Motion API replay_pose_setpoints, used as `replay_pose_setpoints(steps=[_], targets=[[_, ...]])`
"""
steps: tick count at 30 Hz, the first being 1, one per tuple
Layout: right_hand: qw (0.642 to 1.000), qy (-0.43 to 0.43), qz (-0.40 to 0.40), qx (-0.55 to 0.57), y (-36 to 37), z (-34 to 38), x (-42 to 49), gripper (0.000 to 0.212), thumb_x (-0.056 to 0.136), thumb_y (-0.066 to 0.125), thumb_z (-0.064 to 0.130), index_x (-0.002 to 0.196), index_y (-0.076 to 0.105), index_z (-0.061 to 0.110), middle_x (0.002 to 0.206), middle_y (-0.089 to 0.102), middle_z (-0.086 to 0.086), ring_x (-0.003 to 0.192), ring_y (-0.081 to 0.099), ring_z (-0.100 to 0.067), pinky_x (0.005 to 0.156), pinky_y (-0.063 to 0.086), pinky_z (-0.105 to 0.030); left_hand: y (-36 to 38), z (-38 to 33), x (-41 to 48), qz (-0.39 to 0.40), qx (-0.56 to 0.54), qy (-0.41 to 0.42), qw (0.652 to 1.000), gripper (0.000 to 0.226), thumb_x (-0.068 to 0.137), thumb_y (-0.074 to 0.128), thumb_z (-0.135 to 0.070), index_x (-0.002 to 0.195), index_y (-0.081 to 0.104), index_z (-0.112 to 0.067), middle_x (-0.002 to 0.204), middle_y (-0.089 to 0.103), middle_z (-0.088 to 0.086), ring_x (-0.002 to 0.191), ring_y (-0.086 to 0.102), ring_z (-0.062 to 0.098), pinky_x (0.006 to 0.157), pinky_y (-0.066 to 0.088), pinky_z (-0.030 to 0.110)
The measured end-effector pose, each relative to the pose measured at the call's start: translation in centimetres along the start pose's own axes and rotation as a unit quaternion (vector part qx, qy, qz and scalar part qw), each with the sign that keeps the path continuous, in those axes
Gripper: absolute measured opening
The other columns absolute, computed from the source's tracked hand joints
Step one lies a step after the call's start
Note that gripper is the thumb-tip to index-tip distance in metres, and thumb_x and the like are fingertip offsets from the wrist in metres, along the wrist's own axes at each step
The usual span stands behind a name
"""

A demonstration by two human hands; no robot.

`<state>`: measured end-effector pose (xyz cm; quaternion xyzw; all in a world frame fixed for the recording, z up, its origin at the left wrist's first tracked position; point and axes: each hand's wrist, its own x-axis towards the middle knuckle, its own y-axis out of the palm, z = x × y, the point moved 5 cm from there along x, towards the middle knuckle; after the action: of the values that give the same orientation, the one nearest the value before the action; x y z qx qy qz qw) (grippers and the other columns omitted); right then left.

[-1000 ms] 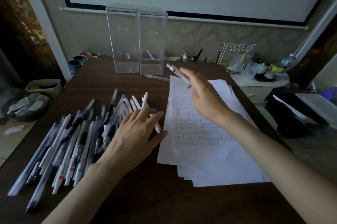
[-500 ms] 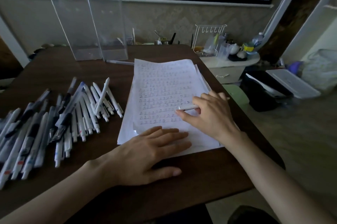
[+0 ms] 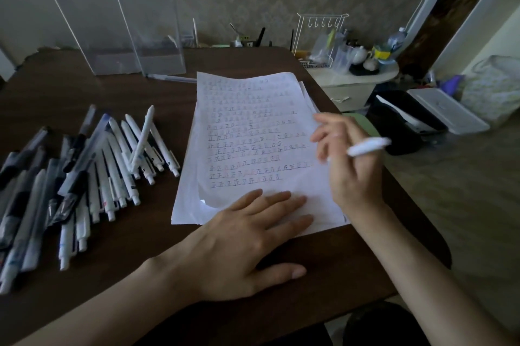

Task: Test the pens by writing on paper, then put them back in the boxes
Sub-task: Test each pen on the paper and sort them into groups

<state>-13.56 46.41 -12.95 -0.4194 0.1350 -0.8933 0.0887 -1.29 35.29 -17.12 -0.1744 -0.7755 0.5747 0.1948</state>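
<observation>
A stack of white paper [image 3: 253, 109] covered in rows of small written marks lies on the dark wooden table [image 3: 70, 92]. My left hand [image 3: 247, 244] lies flat, fingers straight, pressing the paper's lower edge. My right hand [image 3: 346, 168] hovers over the paper's right side and holds a white pen [image 3: 368, 146] between its fingers, the pen sticking out to the right. A heap of several white, grey and dark pens [image 3: 84, 177] lies left of the paper. Two tall clear plastic boxes [image 3: 112, 13] stand at the table's far left, with one clear pen [image 3: 171, 78] lying in front of them.
To the right, past the table's edge, a low white side table [image 3: 354, 84] carries a wire rack, cups and a bottle. On the floor beyond sit a black case [image 3: 405, 117] and a white tray [image 3: 447, 109]. Small items line the wall behind the table.
My right hand has lifted from the paper and turned the pen, which now points out to the right. My left hand stays flat on the paper. The view has dipped closer.
</observation>
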Motion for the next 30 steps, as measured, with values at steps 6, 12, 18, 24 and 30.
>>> replay_pose_setpoints(steps=[6,12,18,24,30], targets=[[0.971,0.208,0.072,0.097,1.6,-1.0,-0.9,0.041,0.095,0.041,0.043,0.088,0.067,0.013,0.065,0.068,-0.003,0.060,0.062,-0.009,0.056,0.045,-0.015,0.0,0.5,-0.1,0.000,-0.008,-0.042,0.999,0.067,0.093,0.025,-0.065,0.149,0.016,-0.030,0.157,0.009,-0.004,0.144,0.003,0.009,0.114,0.002,0.033],[0.957,0.251,0.128,0.069,2.6,-2.1,-1.1,0.033,0.086,0.066,0.013,0.064,0.044,0.002,0.045,0.049,-0.001,0.042,0.047,-0.006,0.048,0.040,-0.017,-0.1,0.5,-0.1,-0.006,-0.004,-0.041,0.999,0.066,0.093,0.025,-0.063,0.148,0.023,-0.027,0.156,0.016,-0.001,0.143,0.011,0.012,0.112,0.006,0.033],[0.953,0.268,0.131,0.045,2.8,-2.9,-1.2,0.035,0.086,0.059,0.002,0.058,0.037,0.006,0.040,0.043,-0.002,0.037,0.043,-0.006,0.047,0.040,-0.021,-0.1,0.5,0.0,-0.005,0.001,-0.046,0.999,0.066,0.093,0.026,-0.062,0.147,0.027,-0.025,0.155,0.022,0.001,0.142,0.017,0.015,0.112,0.008,0.034],[0.962,0.235,0.136,0.014,3.0,-2.6,-1.1,0.034,0.086,0.059,0.004,0.062,0.036,-0.003,0.052,0.041,-0.027,0.047,0.044,-0.024,0.053,0.050,-0.023,-0.2,0.5,0.1,-0.003,0.002,-0.048,0.999,0.066,0.092,0.026,-0.062,0.147,0.026,-0.025,0.155,0.021,0.001,0.142,0.017,0.015,0.112,0.006,0.033],[0.960,0.243,0.138,0.002,2.9,-2.4,-1.0,0.033,0.085,0.058,0.001,0.061,0.036,-0.002,0.048,0.037,-0.014,0.040,0.043,-0.011,0.058,0.054,-0.028,-0.2,0.5,0.0,-0.001,0.001,-0.047,0.999,0.066,0.092,0.024,-0.063,0.148,0.025,-0.026,0.155,0.019,0.000,0.143,0.014,0.014,0.112,0.006,0.033]])
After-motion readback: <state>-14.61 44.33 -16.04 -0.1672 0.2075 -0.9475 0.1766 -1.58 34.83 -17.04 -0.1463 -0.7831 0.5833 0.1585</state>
